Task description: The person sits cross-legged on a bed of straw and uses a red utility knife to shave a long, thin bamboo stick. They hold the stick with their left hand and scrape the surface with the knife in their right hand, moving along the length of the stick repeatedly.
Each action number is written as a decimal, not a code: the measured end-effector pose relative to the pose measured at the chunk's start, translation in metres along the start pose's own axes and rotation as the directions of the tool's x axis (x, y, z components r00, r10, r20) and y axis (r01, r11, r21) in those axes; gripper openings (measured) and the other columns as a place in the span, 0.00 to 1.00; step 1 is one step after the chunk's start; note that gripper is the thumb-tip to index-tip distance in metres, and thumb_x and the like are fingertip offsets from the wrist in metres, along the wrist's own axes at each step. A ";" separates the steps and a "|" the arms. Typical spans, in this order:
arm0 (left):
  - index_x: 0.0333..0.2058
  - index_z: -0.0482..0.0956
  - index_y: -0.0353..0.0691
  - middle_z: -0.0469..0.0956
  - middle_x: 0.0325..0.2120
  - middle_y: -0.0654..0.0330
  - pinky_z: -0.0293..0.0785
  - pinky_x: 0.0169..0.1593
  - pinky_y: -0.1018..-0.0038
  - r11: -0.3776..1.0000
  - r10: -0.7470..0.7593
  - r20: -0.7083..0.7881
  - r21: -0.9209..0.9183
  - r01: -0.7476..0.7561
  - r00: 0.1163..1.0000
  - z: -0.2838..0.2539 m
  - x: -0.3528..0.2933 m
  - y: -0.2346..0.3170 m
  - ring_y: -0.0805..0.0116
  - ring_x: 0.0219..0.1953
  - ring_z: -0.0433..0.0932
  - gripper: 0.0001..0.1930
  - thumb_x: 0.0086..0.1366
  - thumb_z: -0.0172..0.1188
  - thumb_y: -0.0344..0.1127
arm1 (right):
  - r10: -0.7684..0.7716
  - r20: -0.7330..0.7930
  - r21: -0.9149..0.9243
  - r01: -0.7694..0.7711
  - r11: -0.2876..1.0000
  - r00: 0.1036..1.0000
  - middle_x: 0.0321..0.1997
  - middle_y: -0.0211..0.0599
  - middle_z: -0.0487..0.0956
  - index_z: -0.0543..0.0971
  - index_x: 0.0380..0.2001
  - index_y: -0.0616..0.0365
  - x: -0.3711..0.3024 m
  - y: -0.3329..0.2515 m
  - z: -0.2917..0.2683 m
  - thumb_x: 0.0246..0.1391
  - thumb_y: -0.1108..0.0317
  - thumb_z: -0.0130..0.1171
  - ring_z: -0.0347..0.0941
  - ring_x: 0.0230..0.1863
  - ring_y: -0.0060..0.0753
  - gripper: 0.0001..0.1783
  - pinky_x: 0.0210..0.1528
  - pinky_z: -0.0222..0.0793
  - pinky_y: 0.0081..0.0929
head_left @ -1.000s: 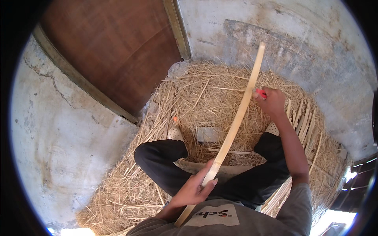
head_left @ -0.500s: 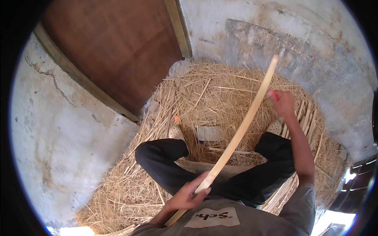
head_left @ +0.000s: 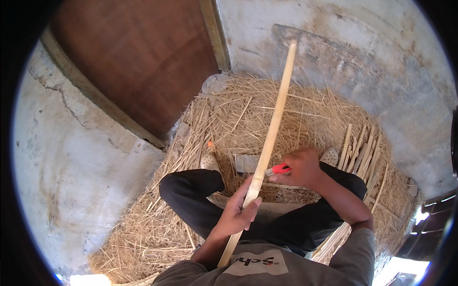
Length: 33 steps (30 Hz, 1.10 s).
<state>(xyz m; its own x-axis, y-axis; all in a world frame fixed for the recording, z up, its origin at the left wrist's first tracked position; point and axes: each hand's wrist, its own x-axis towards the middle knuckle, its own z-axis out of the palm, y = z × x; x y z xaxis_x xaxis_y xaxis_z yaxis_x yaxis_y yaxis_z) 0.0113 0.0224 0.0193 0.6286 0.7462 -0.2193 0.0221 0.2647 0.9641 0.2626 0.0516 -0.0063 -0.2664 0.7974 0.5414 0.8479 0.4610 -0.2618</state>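
A long pale bamboo strip (head_left: 275,126) slants up from my lap toward the far wall, with a node about midway along it. My left hand (head_left: 237,209) is closed around its lower part, just below the node. In my right hand (head_left: 304,168) is a red-handled knife (head_left: 280,168). Its blade meets the strip's right edge just above the node. The strip's lower end rests against my shirt.
Dry straw-like shavings (head_left: 238,109) heap over the floor around my feet. Several cut strips (head_left: 365,152) lie in a bundle at the right. A grey block (head_left: 246,163) sits between my shoes. A brown door (head_left: 138,62) and plastered walls (head_left: 334,43) stand close.
My right hand has come down and inward with the knife, from near the strip's far end to the node. The strip's tip has swung left, and my left hand has moved up slightly.
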 end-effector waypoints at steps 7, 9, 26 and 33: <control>0.68 0.46 0.43 0.60 0.13 0.69 0.60 0.16 0.82 0.980 -0.059 0.096 -0.185 0.076 0.994 0.006 -0.007 -0.005 0.81 0.10 0.57 0.31 0.70 0.47 0.28 | 0.218 -0.010 -0.105 -0.217 0.970 0.976 0.07 0.36 0.64 0.70 0.09 0.53 -0.003 0.034 0.013 0.43 0.31 0.59 0.66 0.10 0.44 0.35 0.17 0.62 0.36; 0.68 0.46 0.43 0.59 0.12 0.69 0.59 0.18 0.81 0.960 -0.071 0.135 -0.258 0.105 0.988 -0.004 -0.002 -0.006 0.81 0.09 0.55 0.31 0.70 0.46 0.28 | 0.126 0.002 -0.082 -0.125 0.989 0.992 0.07 0.37 0.64 0.71 0.10 0.54 -0.006 0.022 0.016 0.43 0.30 0.58 0.67 0.10 0.44 0.36 0.17 0.63 0.36; 0.69 0.43 0.51 0.56 0.10 0.69 0.58 0.23 0.77 0.796 -0.158 0.300 -0.525 0.301 0.941 -0.015 -0.035 -0.007 0.80 0.08 0.55 0.32 0.70 0.43 0.25 | 0.303 -0.088 -0.243 -0.316 0.917 0.949 0.09 0.35 0.70 0.74 0.12 0.54 0.020 0.059 -0.020 0.42 0.38 0.66 0.69 0.12 0.39 0.29 0.18 0.64 0.35; 0.69 0.42 0.48 0.57 0.11 0.69 0.58 0.23 0.80 0.769 -0.106 0.378 -0.555 0.317 0.920 -0.028 -0.052 -0.017 0.81 0.10 0.55 0.32 0.71 0.43 0.26 | 0.320 -0.220 -0.271 -0.372 0.888 0.922 0.11 0.35 0.72 0.76 0.15 0.55 0.019 0.079 -0.025 0.45 0.38 0.63 0.70 0.13 0.39 0.29 0.20 0.66 0.36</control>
<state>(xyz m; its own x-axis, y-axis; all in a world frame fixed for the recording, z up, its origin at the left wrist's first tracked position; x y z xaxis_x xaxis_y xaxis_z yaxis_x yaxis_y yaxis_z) -0.0439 -0.0039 0.0105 0.8699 0.4270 -0.2469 -0.2152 0.7789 0.5891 0.3363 0.0935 0.0027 0.1262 0.7966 0.5911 0.9760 0.0068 -0.2175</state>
